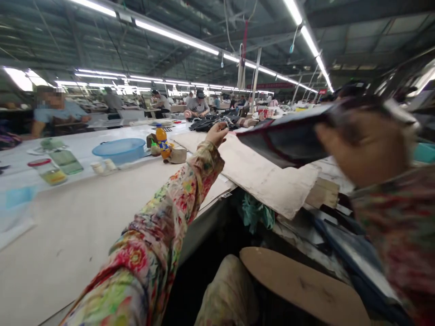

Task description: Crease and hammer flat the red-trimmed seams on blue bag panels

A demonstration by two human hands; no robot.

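My left hand (217,134) reaches out over the pale sheet (261,167), its fingers curled together. Whether something small is pinched in them I cannot make out. At the right, my right hand (370,145) is smeared by motion and grips a dark fabric piece (288,138) with reddish edging. The piece stretches leftward above the pale sheet, its tip a little short of my left hand. Both forearms wear floral sleeves (170,213).
Left on the table (84,217) are a blue basin (120,150), an orange drink bottle (163,141) and a jar (49,172). A brown board (302,285) lies by my knee (227,290). Dark fabric (217,122) is heaped ahead; a person (59,111) sits far left.
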